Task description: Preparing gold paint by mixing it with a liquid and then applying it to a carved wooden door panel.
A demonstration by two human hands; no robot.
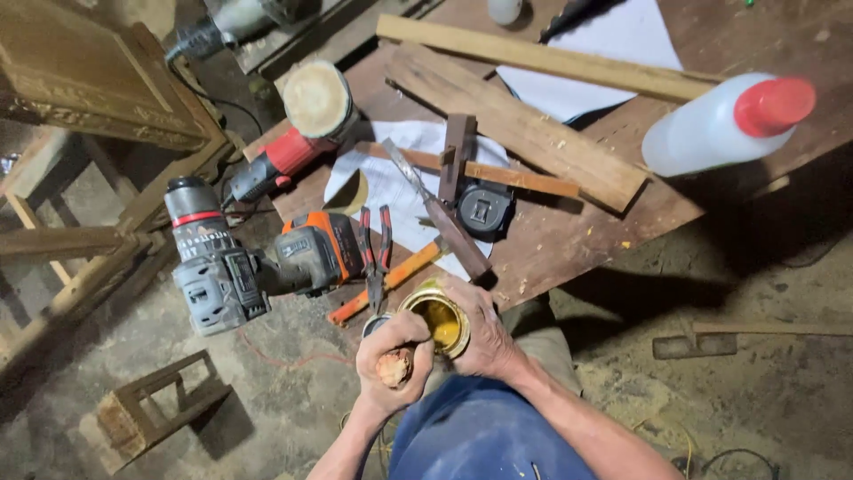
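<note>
Low centre of the frame: small round tin [437, 322], open mouth facing up toward the camera, yellowish inside, rim gold. Right hand [484, 333] wrapped around the tin's right side, fingers curled shut on its wall, thumb near the rim. Left hand [391, 360] just left of the tin, touching or nearly touching it, closed in a fist around a short wooden handle [395, 366], butt end showing toward the camera; working end hidden, possibly under the tin's edge, cannot tell. Both hands level with each other, tin between them but seated in the right; handle's long axis running roughly up the frame, toward the tin's left rim. Just above the hands, at the edge of the wooden board [569, 222]: red-handled pliers [375, 253], a chisel [435, 209], a black tape measure [484, 209]. Cordless drill [213, 267] left of centre; plastic bottle with red cap [724, 120] upper right, well apart.
</note>
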